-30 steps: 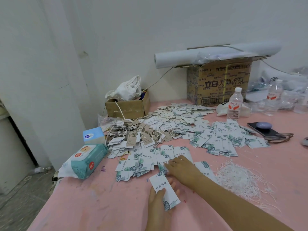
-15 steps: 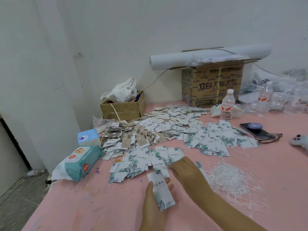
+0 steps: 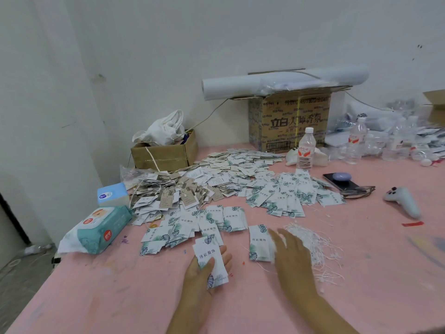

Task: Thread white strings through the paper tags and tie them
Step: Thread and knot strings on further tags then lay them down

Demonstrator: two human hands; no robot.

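Note:
My left hand [image 3: 203, 273] holds a white paper tag [image 3: 210, 257] with a green leaf print, thumb on top and fingers curled under it. My right hand [image 3: 290, 255] lies flat with straight fingers over the left edge of a heap of white strings [image 3: 317, 247]. Just left of that hand a small stack of the same tags [image 3: 258, 242] rests on the pink table [image 3: 385, 273]. More leaf-print tags [image 3: 192, 227] are spread in front of me, another pile [image 3: 286, 196] lies further back, and brown tags with strings [image 3: 173, 194] sit to the left.
A wet-wipe pack [image 3: 96, 230] and a blue tissue box [image 3: 112, 195] sit near the table's left edge. Behind are a small open carton [image 3: 163, 156], a large printed carton [image 3: 293, 121] with a paper roll [image 3: 277, 83], water bottles [image 3: 305, 148], a phone [image 3: 342, 180] and a grey controller [image 3: 402, 201].
My right hand has moved from the tags in front of me to the right, onto the string heap. My left hand keeps holding its tag. The view has swung right.

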